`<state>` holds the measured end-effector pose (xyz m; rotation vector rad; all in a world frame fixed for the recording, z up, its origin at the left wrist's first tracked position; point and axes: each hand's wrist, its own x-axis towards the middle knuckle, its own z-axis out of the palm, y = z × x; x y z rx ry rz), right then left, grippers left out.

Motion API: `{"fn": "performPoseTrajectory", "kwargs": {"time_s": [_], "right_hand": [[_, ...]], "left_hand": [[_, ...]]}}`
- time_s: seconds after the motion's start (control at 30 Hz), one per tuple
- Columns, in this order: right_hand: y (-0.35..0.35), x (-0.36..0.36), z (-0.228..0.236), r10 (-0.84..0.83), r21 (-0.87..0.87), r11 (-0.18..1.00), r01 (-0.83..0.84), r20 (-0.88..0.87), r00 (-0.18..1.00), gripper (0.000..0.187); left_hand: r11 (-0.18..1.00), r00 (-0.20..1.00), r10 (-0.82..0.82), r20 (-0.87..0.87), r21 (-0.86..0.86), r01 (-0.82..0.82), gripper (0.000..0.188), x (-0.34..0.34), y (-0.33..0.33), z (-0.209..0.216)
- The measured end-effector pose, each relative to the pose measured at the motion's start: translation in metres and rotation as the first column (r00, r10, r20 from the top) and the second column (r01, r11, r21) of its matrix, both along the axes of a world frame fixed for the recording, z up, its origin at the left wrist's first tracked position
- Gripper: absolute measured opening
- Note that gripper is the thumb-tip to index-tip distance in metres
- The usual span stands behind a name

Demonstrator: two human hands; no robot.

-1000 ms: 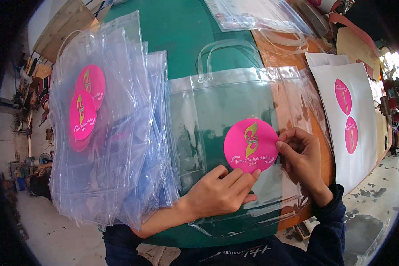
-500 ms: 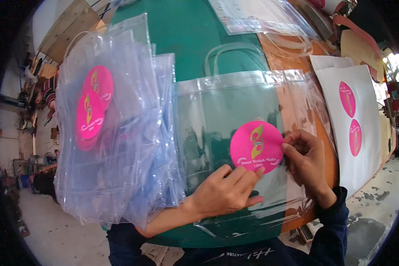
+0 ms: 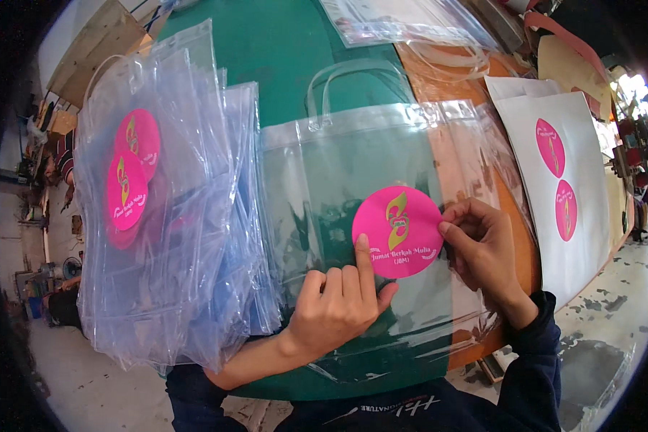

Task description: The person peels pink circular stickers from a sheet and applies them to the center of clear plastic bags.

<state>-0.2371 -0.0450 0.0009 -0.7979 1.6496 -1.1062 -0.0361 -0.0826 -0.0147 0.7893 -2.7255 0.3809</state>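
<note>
The place is looking like a small workshop. A green-and-brown work table [image 3: 259,54] is holding a thick, rumpled pile of transparent plastic bags [image 3: 187,187], all apparently of 1 kind, and a transparent plastic carrier bag [image 3: 313,191] is lying flat beside it. White paper sheets with 2 pink printed discs [image 3: 590,230] are resting at the right. A round dark fan [image 3: 72,268] is standing among mixed clutter at the left, and the pale floor [image 3: 612,345] (badly worn) is showing dark patches.

Clear bags [image 3: 317,205], some piled, lie on the green-and-orange table [image 3: 266,57].
</note>
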Motion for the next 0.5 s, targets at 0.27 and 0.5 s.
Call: {"fn": "performPoseTrajectory", "kwargs": {"time_s": [0.27,0.5], "right_hand": [[0.001,-0.002,0.001,-0.002,-0.001,1.000,0.002,0.003,1.000,0.007],[0.001,0.000,0.001,-0.013,-0.011,1.000,0.012,-0.015,1.000,0.007]], "left_hand": [[0.996,0.988,0.066,0.136,0.044,-0.073,0.055,0.002,0.002,0.013],[0.992,0.961,-0.117,0.252,0.082,0.099,0.059,0.002,0.031,0.019]]}}
